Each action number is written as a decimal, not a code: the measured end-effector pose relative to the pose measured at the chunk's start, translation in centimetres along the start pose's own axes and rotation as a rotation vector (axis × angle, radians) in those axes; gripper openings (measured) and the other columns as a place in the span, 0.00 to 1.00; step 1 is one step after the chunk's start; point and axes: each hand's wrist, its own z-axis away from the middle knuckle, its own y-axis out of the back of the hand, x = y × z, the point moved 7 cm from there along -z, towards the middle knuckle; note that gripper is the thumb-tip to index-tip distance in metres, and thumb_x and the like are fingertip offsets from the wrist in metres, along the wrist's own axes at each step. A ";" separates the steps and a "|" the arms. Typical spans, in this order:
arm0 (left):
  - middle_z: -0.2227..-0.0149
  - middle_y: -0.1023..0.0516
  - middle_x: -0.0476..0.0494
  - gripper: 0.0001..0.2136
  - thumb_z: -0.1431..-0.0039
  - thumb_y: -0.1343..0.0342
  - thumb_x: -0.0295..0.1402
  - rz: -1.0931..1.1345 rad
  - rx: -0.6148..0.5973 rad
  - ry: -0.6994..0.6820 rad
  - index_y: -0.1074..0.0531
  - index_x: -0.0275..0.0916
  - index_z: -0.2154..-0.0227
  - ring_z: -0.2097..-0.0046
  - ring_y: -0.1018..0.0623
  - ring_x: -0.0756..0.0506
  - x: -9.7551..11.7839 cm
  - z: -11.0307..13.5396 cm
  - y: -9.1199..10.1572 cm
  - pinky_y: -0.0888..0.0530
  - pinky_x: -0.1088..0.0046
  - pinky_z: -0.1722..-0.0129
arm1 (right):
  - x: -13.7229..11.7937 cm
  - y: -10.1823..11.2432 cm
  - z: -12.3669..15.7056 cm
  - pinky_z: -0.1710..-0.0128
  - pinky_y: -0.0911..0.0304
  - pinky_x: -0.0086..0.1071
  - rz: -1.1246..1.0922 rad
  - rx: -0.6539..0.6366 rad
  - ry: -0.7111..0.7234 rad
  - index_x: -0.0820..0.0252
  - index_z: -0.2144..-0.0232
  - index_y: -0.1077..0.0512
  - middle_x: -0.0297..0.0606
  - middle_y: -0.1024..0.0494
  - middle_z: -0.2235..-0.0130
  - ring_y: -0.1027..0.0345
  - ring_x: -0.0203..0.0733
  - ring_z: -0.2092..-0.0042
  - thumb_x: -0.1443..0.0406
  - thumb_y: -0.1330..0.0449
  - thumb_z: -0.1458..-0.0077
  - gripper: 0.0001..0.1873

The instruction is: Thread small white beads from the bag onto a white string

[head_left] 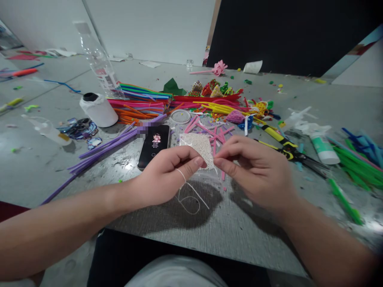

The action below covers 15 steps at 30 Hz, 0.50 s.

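Observation:
My left hand point(167, 171) is closed in a pinch, thumb tip pressed to the forefinger. A thin white string point(199, 194) passes over its thumb, and a loose end and a loop hang below. Opposite it, a short gap away, my right hand point(257, 169) also pinches thumb against forefinger; whatever lies between those fingertips is too small to make out. Behind and below the fingertips, a clear plastic bag point(201, 144) of tiny whitish beads rests on the table. Short pink strips point(220, 137) lie beside the bag.
A phone point(154, 145) and purple pipe cleaners point(110, 145) lie left of the bag. Beyond stand a white spool point(98, 109) and a tilted-looking plastic bottle point(98, 59). Yellow-black pliers point(291, 149) and a white-green tube point(324, 147) are on the right. Colourful pipe cleaners point(143, 101) lie behind.

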 end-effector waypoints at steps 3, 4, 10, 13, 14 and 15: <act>0.80 0.37 0.57 0.11 0.30 0.45 0.37 -0.002 0.008 -0.008 0.26 0.35 0.65 0.77 0.40 0.54 -0.2 0.0 0.2 0.40 0.75 0.77 | 0.8 -0.2 0.1 0.71 0.37 0.29 -0.043 -0.037 -0.127 0.58 0.68 0.25 0.32 0.25 0.70 0.32 0.33 0.69 0.64 0.37 0.34 0.08; 0.80 0.37 0.57 0.11 0.30 0.45 0.37 0.005 0.012 -0.007 0.26 0.35 0.64 0.77 0.40 0.54 -0.3 0.0 0.3 0.41 0.75 0.77 | 1.0 -0.2 0.2 0.74 0.38 0.29 -0.062 -0.050 -0.168 0.58 0.68 0.25 0.32 0.25 0.72 0.32 0.32 0.71 0.63 0.38 0.33 0.09; 0.80 0.38 0.56 0.10 0.30 0.45 0.37 0.040 0.021 0.026 0.25 0.36 0.65 0.78 0.41 0.53 -0.8 -0.1 0.4 0.43 0.74 0.78 | 1.9 -0.1 0.6 0.80 0.40 0.25 -0.160 -0.020 -0.283 0.58 0.70 0.27 0.29 0.30 0.79 0.36 0.30 0.78 0.58 0.41 0.30 0.16; 0.80 0.38 0.55 0.10 0.31 0.45 0.35 0.050 0.022 0.057 0.25 0.35 0.66 0.78 0.41 0.53 -0.8 0.0 0.3 0.45 0.75 0.80 | 2.0 -0.1 0.9 0.82 0.41 0.24 -0.191 0.010 -0.296 0.58 0.72 0.29 0.29 0.31 0.79 0.38 0.30 0.80 0.57 0.43 0.29 0.19; 0.80 0.39 0.56 0.09 0.32 0.45 0.34 0.060 0.026 0.064 0.25 0.35 0.67 0.78 0.41 0.54 -0.8 0.0 0.3 0.45 0.75 0.81 | 1.9 0.0 0.9 0.83 0.42 0.25 -0.170 0.018 -0.290 0.58 0.73 0.30 0.29 0.31 0.80 0.38 0.30 0.80 0.57 0.44 0.29 0.20; 0.80 0.39 0.56 0.08 0.33 0.44 0.33 0.071 0.030 0.068 0.26 0.35 0.67 0.79 0.42 0.54 -0.7 0.0 0.3 0.45 0.76 0.81 | 1.8 0.0 1.0 0.83 0.43 0.25 -0.141 0.025 -0.278 0.58 0.75 0.31 0.29 0.32 0.81 0.39 0.30 0.80 0.57 0.44 0.28 0.21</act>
